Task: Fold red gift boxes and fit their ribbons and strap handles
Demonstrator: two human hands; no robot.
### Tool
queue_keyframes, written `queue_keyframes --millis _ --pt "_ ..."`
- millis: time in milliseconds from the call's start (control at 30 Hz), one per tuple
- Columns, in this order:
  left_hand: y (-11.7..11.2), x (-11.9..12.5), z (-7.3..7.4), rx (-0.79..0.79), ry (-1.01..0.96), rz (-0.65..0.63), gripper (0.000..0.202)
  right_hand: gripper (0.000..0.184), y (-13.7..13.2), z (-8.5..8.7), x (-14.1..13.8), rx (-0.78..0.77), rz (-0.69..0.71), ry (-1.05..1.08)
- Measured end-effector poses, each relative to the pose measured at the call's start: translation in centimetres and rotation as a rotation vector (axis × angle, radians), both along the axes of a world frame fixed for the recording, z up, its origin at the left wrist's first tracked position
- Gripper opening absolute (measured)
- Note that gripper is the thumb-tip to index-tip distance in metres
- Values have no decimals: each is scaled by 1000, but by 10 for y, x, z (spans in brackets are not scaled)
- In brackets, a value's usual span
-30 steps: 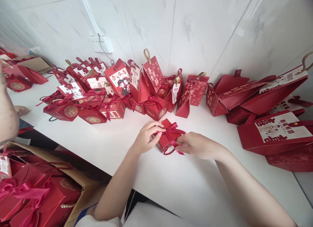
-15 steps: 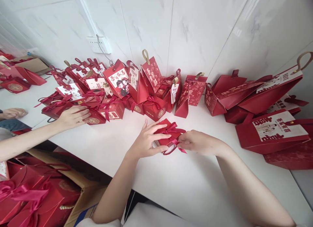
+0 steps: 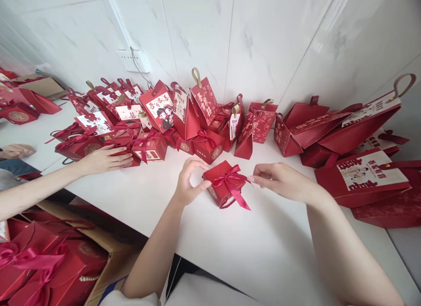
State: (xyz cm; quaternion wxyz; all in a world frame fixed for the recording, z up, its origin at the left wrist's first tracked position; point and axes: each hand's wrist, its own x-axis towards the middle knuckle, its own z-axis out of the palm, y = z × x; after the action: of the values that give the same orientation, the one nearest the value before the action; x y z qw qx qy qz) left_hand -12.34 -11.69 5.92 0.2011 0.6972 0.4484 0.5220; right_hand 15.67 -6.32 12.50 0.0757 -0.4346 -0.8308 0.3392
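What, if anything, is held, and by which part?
The right hand seems to pinch the ribbon by one end; the left hand is at the box, grip unclear.

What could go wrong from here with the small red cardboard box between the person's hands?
A tug from the right grip, which is at one end of the shiny crimson ribbon bow, might loosen it. The red cardboard box could slide if the bow is pulled, since the left grip is only loosely curled at its side.
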Motion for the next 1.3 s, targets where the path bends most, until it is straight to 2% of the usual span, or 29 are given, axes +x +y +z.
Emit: queue_keyframes --millis 67,100,200,267,367,500,667,767,867,933,1033,1133,1200,1233,1300 --pt "-3 9 2 -54 174 22 37 32 -5 -2 -12 145 -7 146" --pt "-4 13 2 -73 245 33 36 29 -8 -3 -19 177 33 201" --pt "-6 19 2 -80 328 87 30 29 -18 -6 -32 123 218 202" --pt "-5 18 0 -66 303 116 20 35 -21 -7 -34 72 278 121" --pt "-3 14 -3 -43 251 129 9 41 -21 -8 -30 22 279 40" --pt "0 11 -5 -76 166 138 18 48 -17 -7 -22 -65 279 -12" --pt "1 10 -5 -98 72 216 30 59 -16 -4 -21 -109 318 -59" --pt "-1 11 0 -69 87 166 15 62 -18 -2 -22 -113 339 -79" --pt "-5 16 3 -127 206 55 28 68 -18 -3 -24 -134 366 -118" --pt "-6 19 3 -159 257 46 24 74 -19 -5 -24 -150 371 -150" --pt "-1 16 0 -98 249 147 9 85 -22 -5 -23 -185 385 -166" --pt "6 2 -3 9 177 426 14 93 -27 -5 -23 -262 425 -131" --pt "6 -7 -2 7 106 561 19 96 -31 -7 -26 -314 460 -103" --pt "5 -9 -1 -24 71 560 22 96 -34 -9 -29 -327 470 -90" --pt "-3 -10 4 -125 31 452 25 95 -40 -17 -39 -332 469 -57"
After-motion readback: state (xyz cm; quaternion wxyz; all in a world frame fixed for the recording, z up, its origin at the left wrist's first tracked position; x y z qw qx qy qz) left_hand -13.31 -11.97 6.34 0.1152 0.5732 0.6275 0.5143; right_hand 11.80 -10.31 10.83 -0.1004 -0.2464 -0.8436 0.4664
